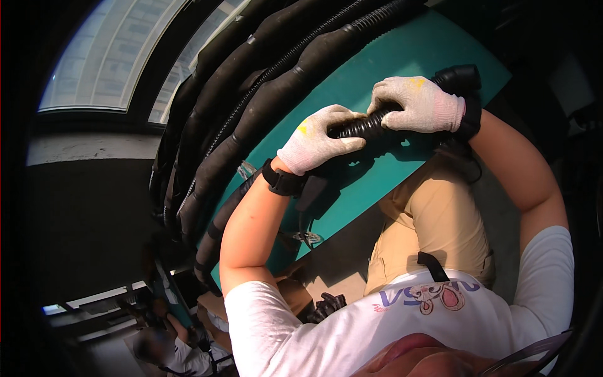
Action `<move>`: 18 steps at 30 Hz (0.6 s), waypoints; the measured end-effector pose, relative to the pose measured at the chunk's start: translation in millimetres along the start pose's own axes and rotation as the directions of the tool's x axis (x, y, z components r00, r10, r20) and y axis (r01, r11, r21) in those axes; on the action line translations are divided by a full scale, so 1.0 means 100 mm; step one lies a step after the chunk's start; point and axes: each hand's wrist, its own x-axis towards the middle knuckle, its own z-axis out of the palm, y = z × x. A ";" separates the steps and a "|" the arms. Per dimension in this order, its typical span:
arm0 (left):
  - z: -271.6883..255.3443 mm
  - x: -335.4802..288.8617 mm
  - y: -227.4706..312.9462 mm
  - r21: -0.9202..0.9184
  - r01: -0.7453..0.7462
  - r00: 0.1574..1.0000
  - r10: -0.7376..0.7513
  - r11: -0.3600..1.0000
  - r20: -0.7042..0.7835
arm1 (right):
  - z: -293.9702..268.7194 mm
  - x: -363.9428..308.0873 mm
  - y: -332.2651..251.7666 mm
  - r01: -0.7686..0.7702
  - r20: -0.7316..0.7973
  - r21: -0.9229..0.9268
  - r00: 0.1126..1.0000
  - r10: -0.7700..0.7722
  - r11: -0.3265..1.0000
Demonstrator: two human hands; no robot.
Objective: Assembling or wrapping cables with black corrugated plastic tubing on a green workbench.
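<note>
A black corrugated hose (363, 128) runs across above the green tabletop, its ridges showing between my two gloved hands. My left hand (321, 136), in a pale knit glove, is closed round it, thumb on the near side and fingers on the far side. Close by to the right, my right hand (414, 105), gloved alike, grips the same hose with bent fingers and thumb. Beyond the right hand, the hose's wider black end (461, 77) sticks out at the far right. How the hose runs under my left wrist is partly hidden.
Several long black hoses (251, 107) lie bundled along the far left side of the green table (440, 44). Behind them is a window (107, 56). Clear plastic scraps (303, 237) sit at the table's near edge. Another person (182, 352) is at the lower left.
</note>
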 end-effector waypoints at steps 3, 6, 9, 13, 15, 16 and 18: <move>-0.01 -0.01 -0.02 -0.025 0.001 1.000 -0.001 1.000 0.000 | -0.01 0.04 0.04 -0.029 0.053 0.065 0.998 0.026 0.997; -0.02 0.00 -0.02 -0.014 0.011 1.000 -0.011 1.000 0.011 | 0.00 0.06 0.05 -0.099 0.046 0.056 0.994 0.096 0.994; -0.03 -0.01 -0.03 -0.069 0.019 1.000 -0.018 0.997 0.016 | -0.03 0.08 0.09 -0.083 0.095 0.113 0.993 0.072 0.990; -0.05 0.01 -0.04 -0.142 0.020 0.999 -0.016 0.990 0.030 | -0.18 0.13 0.14 -0.059 0.215 0.268 0.977 0.000 0.962; -0.07 0.03 -0.07 -0.168 0.016 0.999 -0.011 0.986 0.032 | -0.25 0.13 0.16 -0.068 0.286 0.371 0.957 -0.045 0.926; -0.07 0.01 -0.07 -0.182 0.014 1.000 -0.009 0.983 0.029 | -0.27 0.13 0.15 -0.066 0.287 0.373 0.957 -0.047 0.926; -0.08 0.00 -0.09 -0.178 -0.002 1.000 0.007 0.984 0.027 | -0.29 0.12 0.13 -0.045 0.308 0.342 0.949 -0.067 0.939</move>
